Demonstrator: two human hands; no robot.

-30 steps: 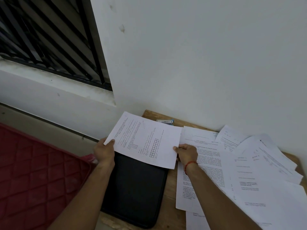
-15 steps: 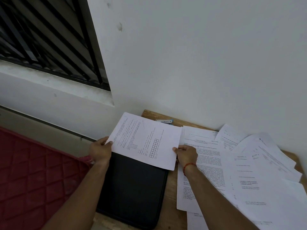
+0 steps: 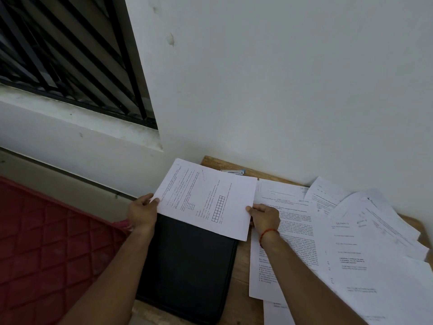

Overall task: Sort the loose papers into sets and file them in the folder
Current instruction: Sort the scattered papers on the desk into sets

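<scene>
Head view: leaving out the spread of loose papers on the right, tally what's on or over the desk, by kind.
Black folder: 1
Held paper: 1
Small silver-and-blue item, likely a stapler: 1
Hands: 2, the left hand and the right hand, each pinching an edge of the held paper
Total: 5

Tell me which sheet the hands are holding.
The grid sheet, pinched by the left hand and right hand over the folder; the other sheets lie spread on the desk.
</scene>
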